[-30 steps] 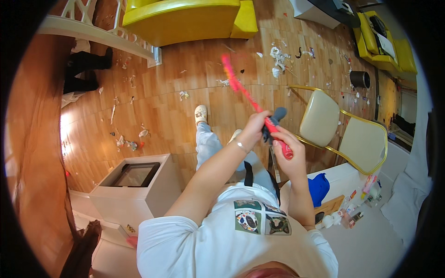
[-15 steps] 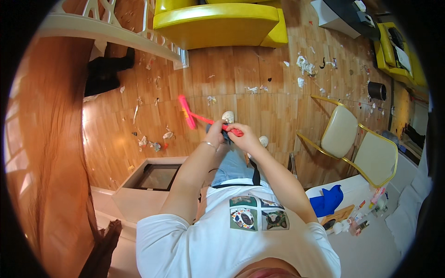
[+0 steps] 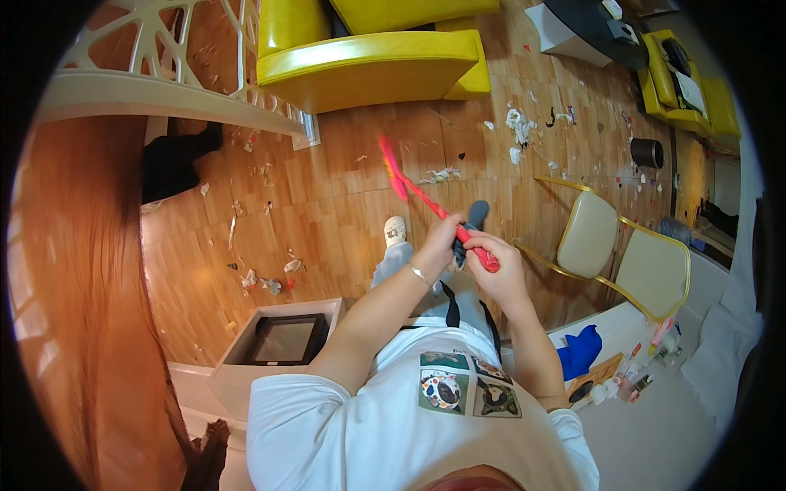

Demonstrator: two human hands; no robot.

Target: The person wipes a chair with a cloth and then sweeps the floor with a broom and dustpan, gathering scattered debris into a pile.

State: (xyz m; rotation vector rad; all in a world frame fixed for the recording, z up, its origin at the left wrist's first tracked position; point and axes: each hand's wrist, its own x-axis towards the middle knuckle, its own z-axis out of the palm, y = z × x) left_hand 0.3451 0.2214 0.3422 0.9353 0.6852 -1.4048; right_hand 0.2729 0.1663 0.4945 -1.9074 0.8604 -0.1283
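A bright pink-red broom slants over the floor. Its blurred head is at the upper left, and the handle's end sticks out past my right hand. My left hand is closed round the handle from the left. My right hand grips it close to the end. Between my hands, against the handle, is a dark grey-blue thing, partly hidden; its kind is unclear. Below the broom handle, my left foot in a white shoe stands on the wooden floor.
White scraps litter the wooden floor. A yellow sofa stands ahead beside a white openwork partition. Two cream chairs are on the right, with a black bin beyond. An open box-like cabinet is at my left.
Both hands have moved right with the broom. Its head has swung to the right and farther ahead. My left foot shows farther left, and the view has shifted slightly.
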